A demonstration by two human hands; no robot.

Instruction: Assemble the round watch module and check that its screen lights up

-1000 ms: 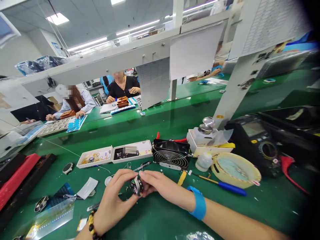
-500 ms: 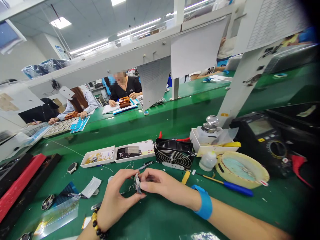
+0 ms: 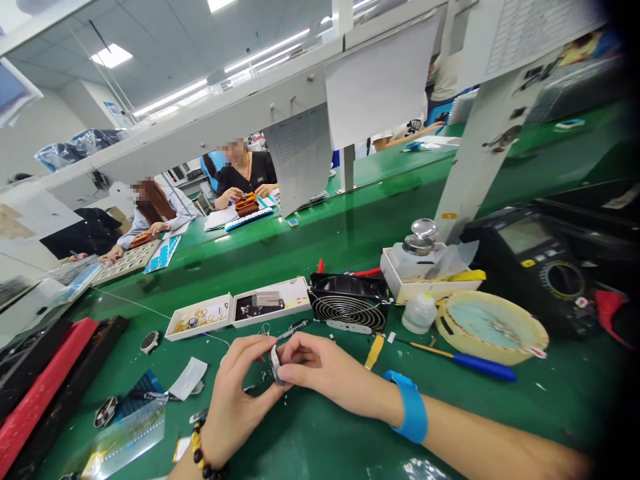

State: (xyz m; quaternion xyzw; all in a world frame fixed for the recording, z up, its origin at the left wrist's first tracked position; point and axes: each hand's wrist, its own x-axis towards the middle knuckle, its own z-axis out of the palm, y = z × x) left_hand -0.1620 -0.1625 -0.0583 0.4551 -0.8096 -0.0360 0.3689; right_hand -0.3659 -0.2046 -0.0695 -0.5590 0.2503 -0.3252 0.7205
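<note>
Between my two hands, over the green bench, a small silver watch case [image 3: 276, 365] is held up on edge. My left hand [image 3: 243, 380] grips its rim, thumb below and index finger above. My right hand [image 3: 315, 363] pinches the near side with thumb and curled fingers, hiding part of the case. A pair of tweezers [image 3: 293, 330] lies just beyond my fingertips. To the left rest a round watch [image 3: 149, 342] and an open watch case [image 3: 106, 412], with a clear film sheet [image 3: 133, 437] beside the latter.
Beyond my hands stand a white parts box [image 3: 200, 319], a black fan [image 3: 349, 305], a dropper bottle [image 3: 419, 313] and a yellow dish [image 3: 493, 327]. A blue-handled screwdriver [image 3: 483, 367] lies at right, near a multimeter [image 3: 540, 260]. Co-workers [image 3: 245, 173] sit across the bench.
The camera view has shifted slightly. Both hands keep hold of the watch case, which has turned a little. Across the bench, a co-worker's hands have moved at an orange-brown object.
</note>
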